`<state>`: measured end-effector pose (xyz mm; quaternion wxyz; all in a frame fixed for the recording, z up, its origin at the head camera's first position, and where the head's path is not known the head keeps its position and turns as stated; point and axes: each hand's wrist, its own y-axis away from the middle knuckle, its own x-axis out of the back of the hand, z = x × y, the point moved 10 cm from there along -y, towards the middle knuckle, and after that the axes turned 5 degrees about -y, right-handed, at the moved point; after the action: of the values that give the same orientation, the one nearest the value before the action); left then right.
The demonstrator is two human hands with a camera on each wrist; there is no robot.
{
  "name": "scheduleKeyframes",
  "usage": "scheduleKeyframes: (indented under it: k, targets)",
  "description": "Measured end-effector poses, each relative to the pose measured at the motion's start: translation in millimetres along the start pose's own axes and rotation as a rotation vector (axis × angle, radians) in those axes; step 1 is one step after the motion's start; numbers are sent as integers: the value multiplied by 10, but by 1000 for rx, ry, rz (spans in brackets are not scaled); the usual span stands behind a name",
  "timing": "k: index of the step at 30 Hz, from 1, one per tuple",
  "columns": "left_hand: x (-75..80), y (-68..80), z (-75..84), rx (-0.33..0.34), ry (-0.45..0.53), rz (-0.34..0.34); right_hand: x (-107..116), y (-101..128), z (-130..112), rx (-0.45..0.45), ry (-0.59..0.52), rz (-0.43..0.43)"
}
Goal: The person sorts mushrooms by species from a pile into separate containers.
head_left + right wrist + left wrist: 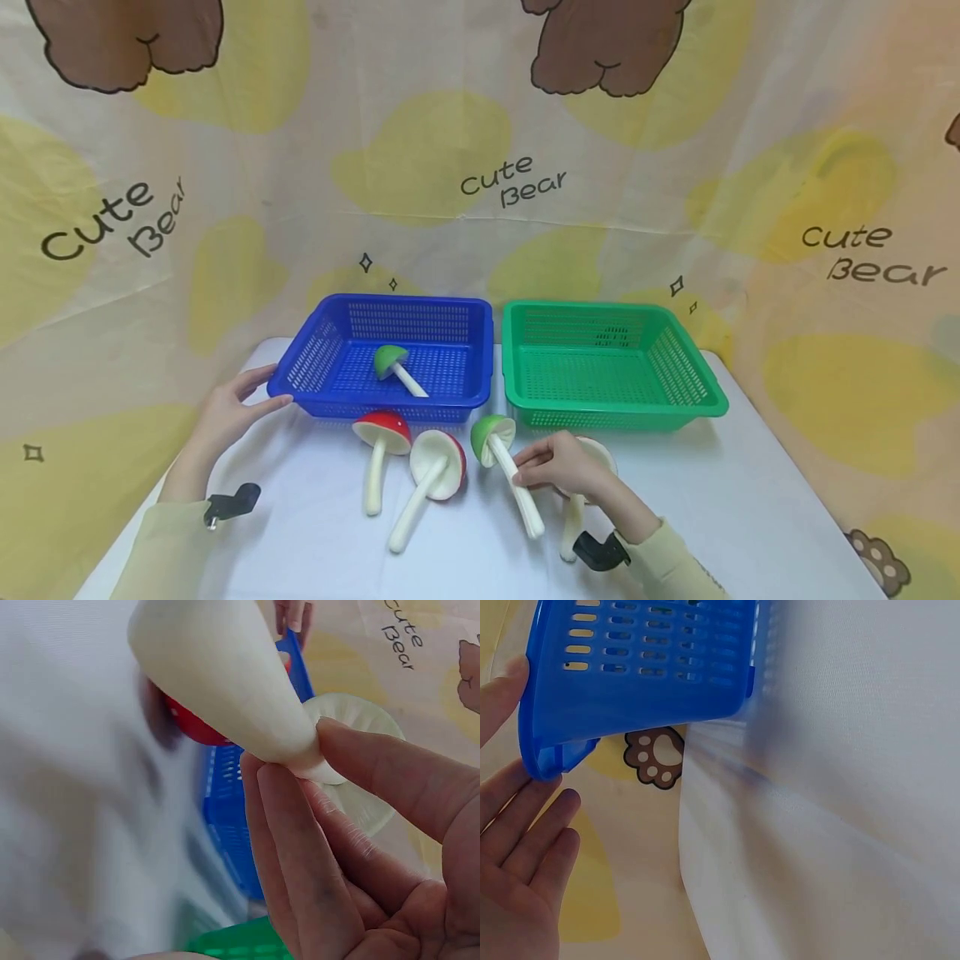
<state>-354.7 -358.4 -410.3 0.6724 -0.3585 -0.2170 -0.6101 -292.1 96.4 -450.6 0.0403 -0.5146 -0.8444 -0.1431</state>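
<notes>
My right hand (pixel 566 462) pinches the white stem of a green-capped toy mushroom (pixel 528 510) between thumb and fingertips. In the right wrist view the thick end of this mushroom (pixel 217 667) points away from the fingers, the pale cap underside behind them. My left hand (pixel 228 412) holds the blue basket (pixel 382 408) by the rim at its near left corner, thumb on one side and fingers on the other in the left wrist view. Another green-capped mushroom (pixel 390 360) lies in that basket.
Two red-capped mushrooms (pixel 382 429) (pixel 437 467) lie before the blue basket. Partly hidden behind my right hand is another mushroom (pixel 573 529). A green basket (pixel 615 417) stands right of the blue one on the white table (pixel 315 533), against a printed cloth (pixel 420 158).
</notes>
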Motion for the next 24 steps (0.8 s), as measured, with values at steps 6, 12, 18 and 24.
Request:
scheduleKeyframes:
  k: [6, 12, 18, 24]
  targets:
    - [-2, 6, -2, 6, -14, -7, 75, -41, -170, 12, 22, 14]
    - [-4, 10, -12, 14, -17, -13, 107, -144, -347, 34, 29, 10]
    - [-1, 13, -4, 14, -14, -14, 129, -319, -568, 29, 60, 27]
    - [-4, 17, 7, 10, -18, -13, 136, -530, -774, 19, 86, 54]
